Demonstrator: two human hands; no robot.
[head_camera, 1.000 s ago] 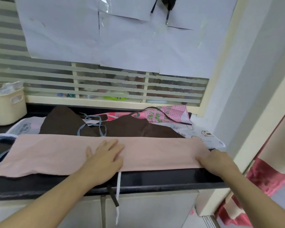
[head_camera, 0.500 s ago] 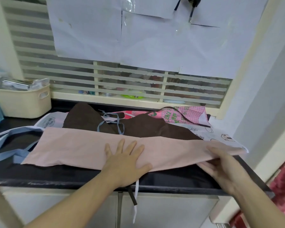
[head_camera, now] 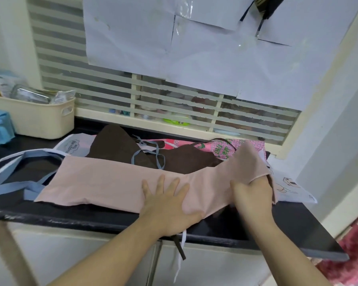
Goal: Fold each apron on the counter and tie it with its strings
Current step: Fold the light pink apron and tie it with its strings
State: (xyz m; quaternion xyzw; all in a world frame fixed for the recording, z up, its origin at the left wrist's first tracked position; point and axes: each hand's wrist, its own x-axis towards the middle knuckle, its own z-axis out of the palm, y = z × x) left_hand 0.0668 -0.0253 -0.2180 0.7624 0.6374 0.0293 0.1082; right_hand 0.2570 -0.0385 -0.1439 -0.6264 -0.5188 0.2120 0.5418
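Apron in hand: long pale-pink cloth apron (head_camera: pixel 112 182), already narrowed to a strip, lay along the front of the black stone counter (head_camera: pixel 298 230), on top of the other aprons.
Left hand: our left hand (head_camera: pixel 167 205) lay flat on the middle of the strip, fingers straight and spread wide, pressing the cloth to the counter.
Right hand: our right hand (head_camera: pixel 251 195) had its fingers curled round the right end of the strip, holding it lifted off the counter so that the end stood up and draped over the knuckles.
Step, as we judged it: folding the right end over toward the left, with the flat palm as the hinge.
Doing it well: we thought the left palm should keep its weight just beside the intended crease, so the lower layer could not creep; the right hand should carry the end low and level, matching the long edges before letting go, then smooth outward from the fold.
Strings: light-blue fabric straps (head_camera: pixel 19 184) trailed off the left end; a white tie (head_camera: pixel 179 256) and a dark tie (head_camera: pixel 179 247) hung over the counter edge below our left wrist. We judged they had to stay free of the fold for tying.
Waiting pile: dark-brown apron (head_camera: pixel 116 147) and pink checked apron (head_camera: pixel 221 148) lay behind, unfolded.
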